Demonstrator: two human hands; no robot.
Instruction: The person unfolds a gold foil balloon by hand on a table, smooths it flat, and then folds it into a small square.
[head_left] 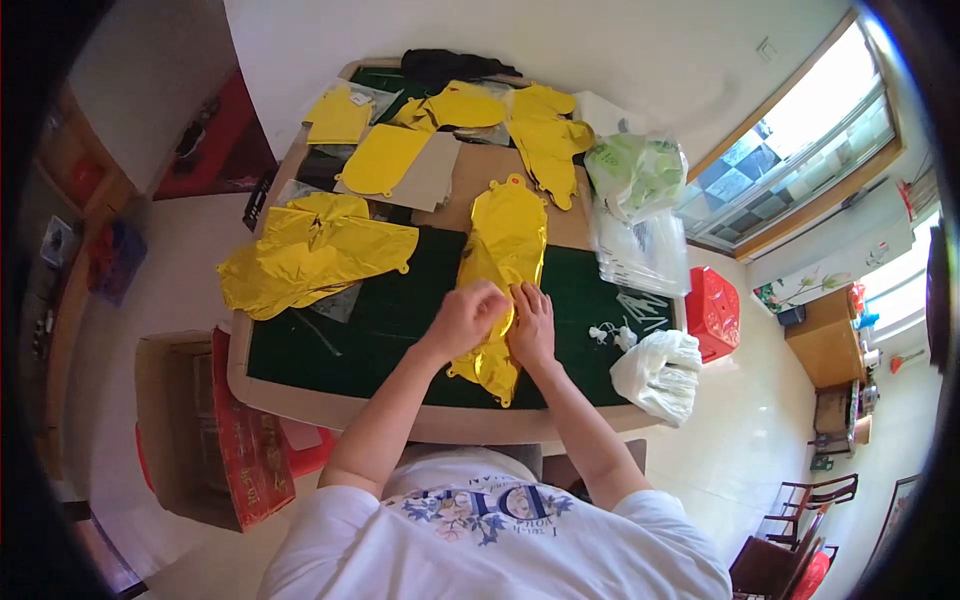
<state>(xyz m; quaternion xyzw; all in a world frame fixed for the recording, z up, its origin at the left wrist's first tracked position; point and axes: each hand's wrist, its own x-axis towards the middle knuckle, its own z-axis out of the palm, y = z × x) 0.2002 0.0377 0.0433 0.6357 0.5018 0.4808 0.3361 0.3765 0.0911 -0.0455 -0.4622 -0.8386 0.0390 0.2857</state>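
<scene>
Head view: stretched lengthwise away from the torso [500, 535] on the green tabletop [380, 330], a gold foil piece [507, 240], directly beneath left hand [466, 320] and right hand [532, 328], longer part beyond, shorter end on the near side. Left hand curled over the left half, any pinch impossible to tell; right hand laid flat, outstretched, along the right edge; neither clearly nearer.

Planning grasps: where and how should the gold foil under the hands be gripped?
Probably pinch the small tab at the far end of the gold foil, from above: it juts from the outline, while the left hand and right hand are over the nearer half.
</scene>
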